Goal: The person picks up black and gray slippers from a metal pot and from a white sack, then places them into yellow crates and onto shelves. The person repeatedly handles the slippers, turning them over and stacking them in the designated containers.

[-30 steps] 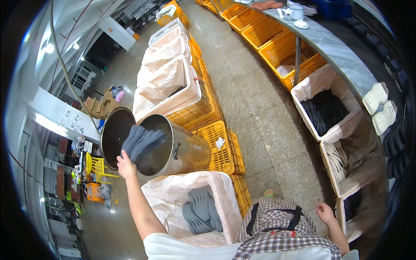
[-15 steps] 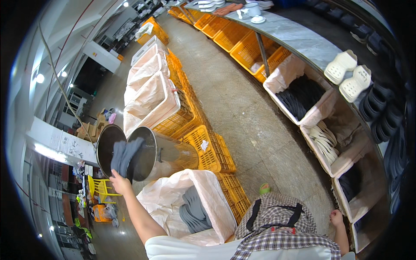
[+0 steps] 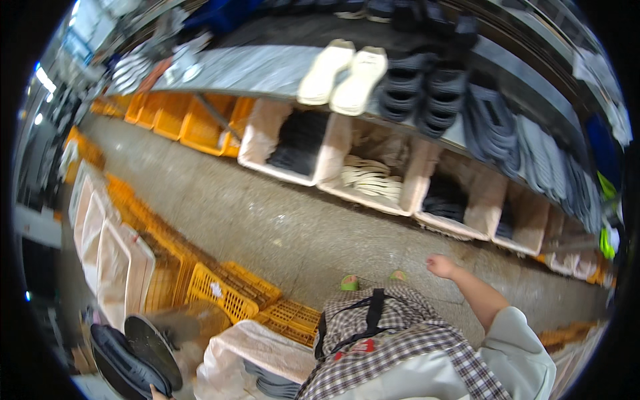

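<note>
My left hand [image 3: 157, 393] shows only in part at the bottom left edge. Its fingers close on dark grey shoe soles [image 3: 127, 360], which lie over the round mouths of metal drums. One metal drum [image 3: 197, 327] stands on its right. Beside that drum, a pink-lined basket [image 3: 230, 340] holds grey soles [image 3: 270, 383]. My right hand [image 3: 440, 267] hangs over the floor with curled fingers and nothing visible in it, apart from the bins under the table.
A long table [image 3: 247, 67] carries white soles [image 3: 358, 80] and stacks of dark ones. Lined bins [image 3: 320, 160] with black and cream pieces stand beneath. Yellow crates [image 3: 223, 293] and lined baskets [image 3: 120, 267] flank the concrete aisle [image 3: 253, 213] on the left.
My view has swung right toward the table, so the drums now sit at the lower left. My right arm reaches farther out from my body. The soles stay in my left hand.
</note>
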### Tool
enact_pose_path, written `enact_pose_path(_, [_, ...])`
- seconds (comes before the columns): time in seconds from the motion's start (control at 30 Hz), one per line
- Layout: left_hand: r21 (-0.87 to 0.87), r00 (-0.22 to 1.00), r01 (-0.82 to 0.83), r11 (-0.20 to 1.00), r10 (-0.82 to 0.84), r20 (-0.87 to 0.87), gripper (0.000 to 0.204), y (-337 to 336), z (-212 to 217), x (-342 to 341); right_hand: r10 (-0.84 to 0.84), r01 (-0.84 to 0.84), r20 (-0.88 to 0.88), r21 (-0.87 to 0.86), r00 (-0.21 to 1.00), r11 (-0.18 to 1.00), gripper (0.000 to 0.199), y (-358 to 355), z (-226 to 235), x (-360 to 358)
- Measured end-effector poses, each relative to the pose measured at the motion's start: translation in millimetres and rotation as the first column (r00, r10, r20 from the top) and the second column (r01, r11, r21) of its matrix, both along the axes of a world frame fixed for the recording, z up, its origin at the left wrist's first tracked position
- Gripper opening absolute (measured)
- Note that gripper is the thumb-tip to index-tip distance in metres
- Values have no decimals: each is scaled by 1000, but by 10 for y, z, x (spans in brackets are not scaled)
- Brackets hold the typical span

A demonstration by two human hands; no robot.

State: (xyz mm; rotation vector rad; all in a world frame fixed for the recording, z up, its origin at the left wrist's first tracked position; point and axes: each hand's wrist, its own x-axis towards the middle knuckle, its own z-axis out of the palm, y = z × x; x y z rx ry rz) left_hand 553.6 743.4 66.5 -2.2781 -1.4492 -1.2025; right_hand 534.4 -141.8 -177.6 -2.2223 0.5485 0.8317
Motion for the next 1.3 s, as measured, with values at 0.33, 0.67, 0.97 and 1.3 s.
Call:
enact_pose_path(0.33, [-936, 971, 229, -267, -11, 241, 47, -2678, -1553, 1979, -137, 137, -19, 16, 990, 990, 35, 647, 257, -754])
enact_pose_path(0.67, [-627, 778, -413, -660, -614, 133, 45, -6554, -1685, 2118, -782, 773, -87, -122, 617, 623, 30, 754, 58, -3069])
enact_pose_path(0.97, [-602, 253, -721, -343, -939, 233, 56, -10180, -1682, 172, -978, 986, -162, 123, 130, 111, 31, 600, -98, -3905])
enact_pose_path(1.3, [-955, -736, 90, -283, -665, 127, 69, -13370, -2910, -663, -845, 876, -257, -14, -470, -483, 27, 644, -949, -4545])
